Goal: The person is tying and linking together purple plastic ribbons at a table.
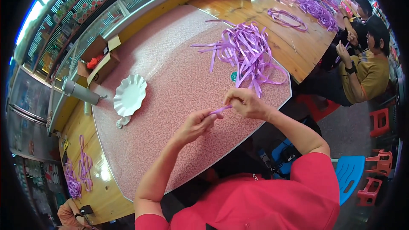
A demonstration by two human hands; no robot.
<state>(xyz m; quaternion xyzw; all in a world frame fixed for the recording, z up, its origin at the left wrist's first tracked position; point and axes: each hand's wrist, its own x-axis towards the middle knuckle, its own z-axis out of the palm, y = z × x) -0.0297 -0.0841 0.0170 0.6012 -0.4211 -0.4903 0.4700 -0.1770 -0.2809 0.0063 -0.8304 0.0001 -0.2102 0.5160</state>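
A short length of purple ribbon (pixel 221 110) is stretched between my two hands above the pink speckled tabletop (pixel 179 81). My left hand (pixel 197 126) pinches one end between thumb and fingers. The other end sits in my right hand (pixel 248 103), whose fingers are curled closed and held slightly higher. Just beyond my right hand lies a loose heap of purple ribbons (pixel 245 47), with strands trailing toward the table edge. A small green round piece (pixel 234 76) shows beside the heap.
To the left are a white scalloped dish (pixel 130 95), crumpled tissue (pixel 123 122), a grey bottle (pixel 80 91) and an open cardboard box (pixel 100 59). More ribbons (pixel 317 12) lie on the wooden table (pixel 272 30), where other people (pixel 366 64) work. A blue stool (pixel 350 172) stands at right.
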